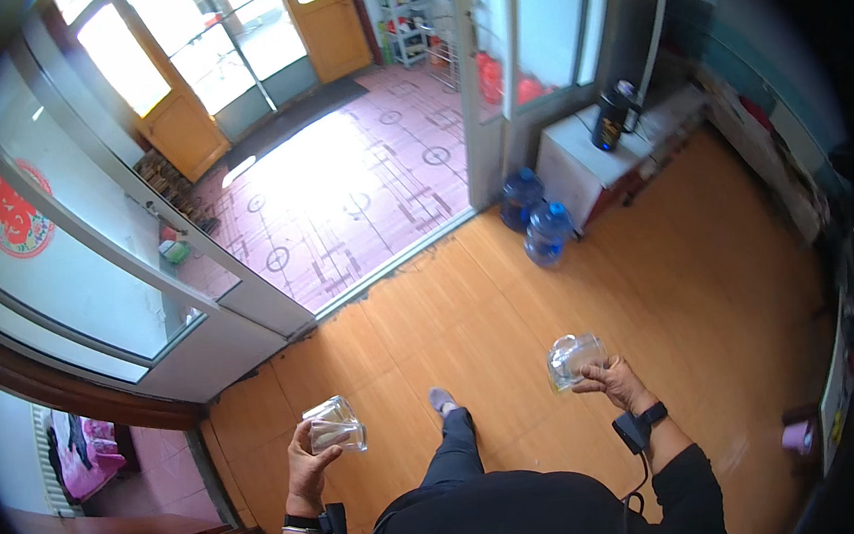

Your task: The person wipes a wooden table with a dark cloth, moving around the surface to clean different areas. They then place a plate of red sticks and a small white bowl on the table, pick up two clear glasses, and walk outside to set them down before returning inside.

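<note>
My left hand [307,465] grips clear drinking glassware [340,426] with thumb and fingers around its side. More clear glassware [574,355] is in my right hand [618,384], pinched from its right side. Whether each hand has one glass or two together, I cannot tell. Both hands are held apart in front of my body, above the wood-look floor [402,329]. A wrist strap with a small black device is on each arm. Between the hands, one foot in a light slipper or sock [441,399] shows below.
An open sliding-door frame [389,266] leads to a pink patterned floor [418,155]. Two blue water bottles [548,235] stand beside a white table [566,169] carrying a black electric kettle [614,117]. Glass door panels [94,240] rise at left. A purple bin [797,437] sits at right.
</note>
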The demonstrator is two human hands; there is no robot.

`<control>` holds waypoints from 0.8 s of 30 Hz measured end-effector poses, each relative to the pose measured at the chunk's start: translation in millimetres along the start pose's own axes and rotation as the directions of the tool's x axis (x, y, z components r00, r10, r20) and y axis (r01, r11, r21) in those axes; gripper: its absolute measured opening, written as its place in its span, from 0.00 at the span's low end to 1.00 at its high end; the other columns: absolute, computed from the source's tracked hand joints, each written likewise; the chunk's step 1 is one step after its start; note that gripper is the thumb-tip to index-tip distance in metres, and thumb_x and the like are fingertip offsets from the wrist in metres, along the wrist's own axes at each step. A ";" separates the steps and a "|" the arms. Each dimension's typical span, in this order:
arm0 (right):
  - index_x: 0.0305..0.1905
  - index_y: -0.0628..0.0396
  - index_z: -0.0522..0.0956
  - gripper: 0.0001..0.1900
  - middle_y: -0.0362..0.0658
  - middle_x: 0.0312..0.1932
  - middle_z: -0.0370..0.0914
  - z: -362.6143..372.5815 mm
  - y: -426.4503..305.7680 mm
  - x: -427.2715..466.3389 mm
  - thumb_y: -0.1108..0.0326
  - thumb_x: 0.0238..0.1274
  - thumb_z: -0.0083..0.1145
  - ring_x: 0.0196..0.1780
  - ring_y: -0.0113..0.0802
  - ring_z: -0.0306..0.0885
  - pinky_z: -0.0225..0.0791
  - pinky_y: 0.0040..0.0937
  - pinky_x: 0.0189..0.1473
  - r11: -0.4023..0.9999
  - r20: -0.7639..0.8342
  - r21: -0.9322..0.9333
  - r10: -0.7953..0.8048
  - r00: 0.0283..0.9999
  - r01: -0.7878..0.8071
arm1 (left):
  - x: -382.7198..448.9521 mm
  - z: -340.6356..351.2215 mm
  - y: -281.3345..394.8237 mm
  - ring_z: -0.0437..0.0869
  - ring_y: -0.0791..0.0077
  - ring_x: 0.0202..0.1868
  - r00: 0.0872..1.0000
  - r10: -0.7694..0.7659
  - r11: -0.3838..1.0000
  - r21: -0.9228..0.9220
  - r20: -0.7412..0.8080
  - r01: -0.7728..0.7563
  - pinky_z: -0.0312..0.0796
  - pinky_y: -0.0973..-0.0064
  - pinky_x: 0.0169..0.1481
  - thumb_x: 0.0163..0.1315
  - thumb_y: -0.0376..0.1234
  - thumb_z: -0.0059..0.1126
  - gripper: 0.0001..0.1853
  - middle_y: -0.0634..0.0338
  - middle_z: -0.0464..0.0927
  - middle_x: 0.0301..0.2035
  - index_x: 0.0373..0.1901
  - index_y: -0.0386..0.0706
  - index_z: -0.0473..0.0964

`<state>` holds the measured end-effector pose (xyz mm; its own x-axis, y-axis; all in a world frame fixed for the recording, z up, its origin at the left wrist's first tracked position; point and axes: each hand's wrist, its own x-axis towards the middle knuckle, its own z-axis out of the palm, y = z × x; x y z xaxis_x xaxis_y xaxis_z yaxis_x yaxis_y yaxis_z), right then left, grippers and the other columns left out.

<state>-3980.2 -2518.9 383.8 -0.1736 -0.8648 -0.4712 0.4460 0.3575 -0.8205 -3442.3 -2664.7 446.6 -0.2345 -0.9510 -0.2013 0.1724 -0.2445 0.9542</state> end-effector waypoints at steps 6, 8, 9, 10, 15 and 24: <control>0.54 0.74 0.77 0.17 0.56 0.50 0.82 26.7 -40.5 117.0 0.70 0.70 0.61 0.53 0.51 0.84 0.84 0.51 0.51 0.990 -0.088 -0.007 0.140 0.986 -0.142 | 147.9 -11.5 23.1 0.86 0.59 0.53 0.997 0.016 0.999 -0.033 -0.079 -0.019 0.81 0.64 0.59 0.47 0.25 0.81 0.36 0.54 0.81 0.50 0.60 0.36 0.72; 0.52 0.75 0.78 0.17 0.56 0.47 0.83 26.5 -56.6 143.1 0.70 0.68 0.63 0.49 0.51 0.85 0.85 0.50 0.49 0.988 -0.119 -0.011 0.155 0.981 -0.157 | 203.4 -11.4 39.7 0.87 0.59 0.52 0.998 -0.014 0.999 -0.036 -0.055 0.012 0.81 0.66 0.59 0.48 0.25 0.81 0.37 0.53 0.81 0.50 0.60 0.37 0.72; 0.51 0.74 0.78 0.16 0.57 0.46 0.83 24.7 -65.4 155.6 0.70 0.68 0.63 0.47 0.52 0.86 0.85 0.50 0.47 0.984 -0.135 0.014 0.179 0.975 -0.178 | 231.5 -10.3 47.7 0.87 0.59 0.52 0.999 -0.010 1.000 -0.012 -0.034 0.010 0.81 0.66 0.58 0.48 0.25 0.81 0.37 0.53 0.81 0.50 0.61 0.37 0.71; 0.49 0.74 0.78 0.15 0.58 0.44 0.83 24.4 -70.5 169.4 0.69 0.68 0.64 0.46 0.53 0.86 0.85 0.52 0.47 0.983 -0.178 0.022 0.183 0.967 -0.183 | 258.2 -9.7 55.5 0.87 0.59 0.52 1.000 -0.011 1.000 0.009 -0.020 0.011 0.81 0.67 0.58 0.48 0.25 0.81 0.37 0.52 0.81 0.50 0.61 0.37 0.71; 0.45 0.72 0.79 0.15 0.59 0.39 0.84 18.4 -114.4 275.3 0.68 0.66 0.66 0.43 0.54 0.87 0.86 0.53 0.43 0.985 -0.240 0.052 0.173 0.955 -0.166 | 399.4 -0.8 78.7 0.87 0.59 0.51 1.000 -0.001 1.000 0.027 0.009 0.001 0.81 0.68 0.56 0.49 0.23 0.79 0.35 0.52 0.81 0.49 0.60 0.37 0.71; 0.49 0.75 0.80 0.16 0.56 0.44 0.84 83.6 -261.9 578.6 0.68 0.68 0.64 0.44 0.48 0.87 0.85 0.43 0.47 0.954 0.008 -0.173 0.251 0.968 -0.246 | 583.6 7.9 124.5 0.87 0.61 0.51 0.978 -0.025 0.998 -0.058 -0.205 0.014 0.82 0.70 0.54 0.51 0.20 0.76 0.35 0.52 0.81 0.50 0.62 0.35 0.70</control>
<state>-4124.0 -3142.4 353.1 -0.0493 -0.7500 -0.6596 0.3163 0.6147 -0.7226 -3565.2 -3248.7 449.6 -0.0375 -0.9631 -0.2664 0.2241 -0.2679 0.9370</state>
